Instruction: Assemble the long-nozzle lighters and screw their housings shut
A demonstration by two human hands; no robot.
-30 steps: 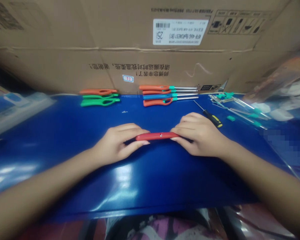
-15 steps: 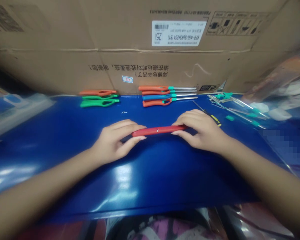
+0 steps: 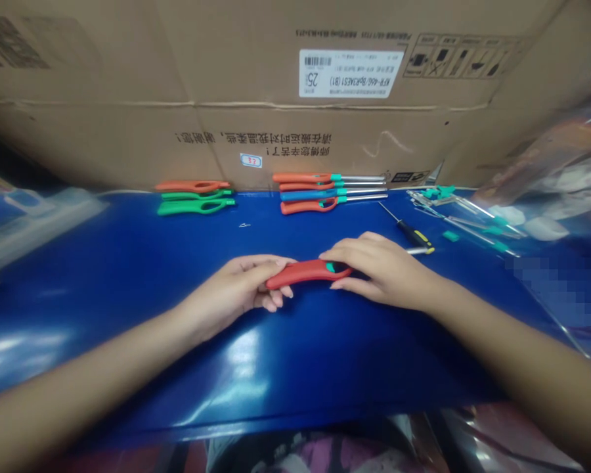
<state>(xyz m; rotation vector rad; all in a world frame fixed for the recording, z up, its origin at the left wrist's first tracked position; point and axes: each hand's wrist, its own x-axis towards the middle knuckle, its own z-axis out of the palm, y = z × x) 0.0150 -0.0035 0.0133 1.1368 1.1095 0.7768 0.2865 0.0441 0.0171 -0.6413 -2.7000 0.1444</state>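
Above the middle of the blue table, a red long-nosed lighter (image 3: pixel 300 274) is held level between my two hands. My left hand (image 3: pixel 246 282) is closed on the rear of its handle, thumb on top and fingertips showing below. At the front end, my right hand (image 3: pixel 379 266) grips around the trigger loop, where a bit of green trigger shows. A metal tube (image 3: pixel 416 251) pokes out past the right hand's knuckles; most of its length is hidden. Just behind that hand lies a screwdriver (image 3: pixel 411 233) with a black and yellow handle.
Along the cardboard wall (image 3: pixel 217 125) lie orange and blue lighters (image 3: pixel 308 196) with metal tubes, and orange and green handles (image 3: pixel 194 207) without tubes. Loose metal tubes with green parts (image 3: pixel 473 217) lie at right. A pale plastic container (image 3: pixel 39 217) stands left on the blue table (image 3: pixel 300 374).
Both hands have come slightly nearer with the lighter and rolled it, so its broad side and trigger loop now show instead of its narrow edge. The left hand has turned thumb-up.
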